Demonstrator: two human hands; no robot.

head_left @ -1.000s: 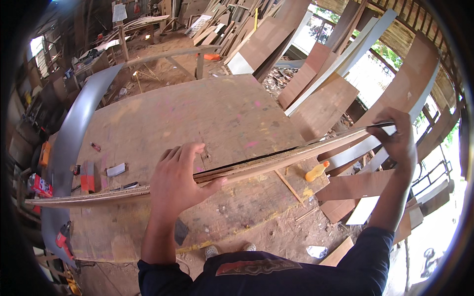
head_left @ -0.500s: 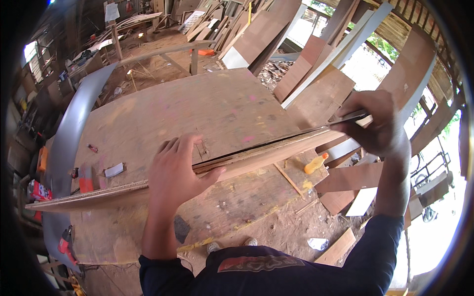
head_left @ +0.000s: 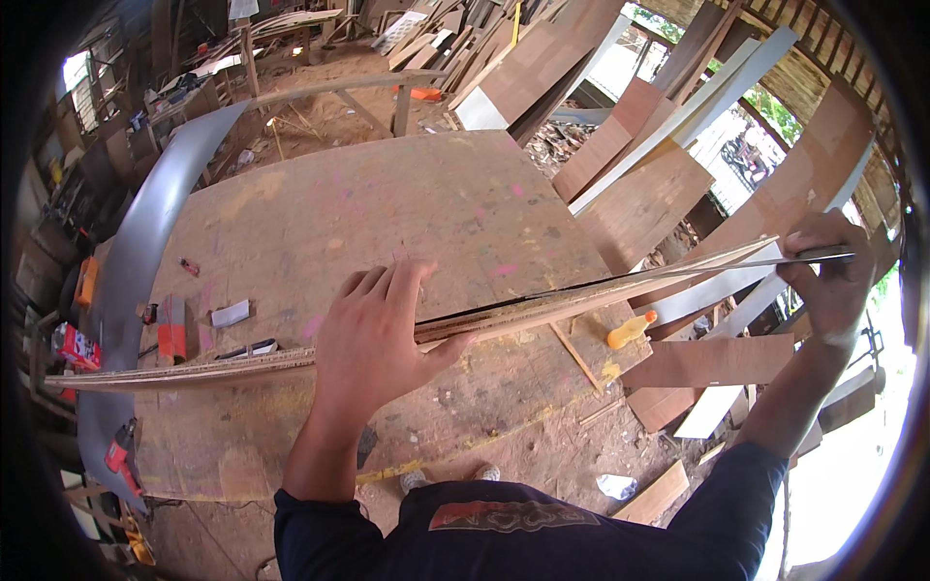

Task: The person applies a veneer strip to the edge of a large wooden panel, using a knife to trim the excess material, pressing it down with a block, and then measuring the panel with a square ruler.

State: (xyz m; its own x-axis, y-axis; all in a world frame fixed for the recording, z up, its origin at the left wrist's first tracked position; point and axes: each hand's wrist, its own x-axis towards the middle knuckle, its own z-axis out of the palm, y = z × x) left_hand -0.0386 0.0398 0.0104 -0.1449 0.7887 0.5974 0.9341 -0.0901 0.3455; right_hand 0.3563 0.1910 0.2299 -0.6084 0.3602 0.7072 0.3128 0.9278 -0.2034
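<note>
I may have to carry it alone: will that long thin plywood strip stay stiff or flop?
Likely floppy: the plywood strip is long and thin, held by the left hand mid-length and the right hand at one end. Its layers gape apart near the right end, so it may split. Probably light.

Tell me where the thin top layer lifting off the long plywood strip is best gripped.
Probably at its free right end, from the right: there the thin top layer has split from the plywood strip, where the right hand pinches it. Under the left hand it looks joined.

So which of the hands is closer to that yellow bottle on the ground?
The right hand, I'd judge. It holds the far end of the long board, above and right of the yellow bottle; the left hand grips the board's middle, farther left.
</note>
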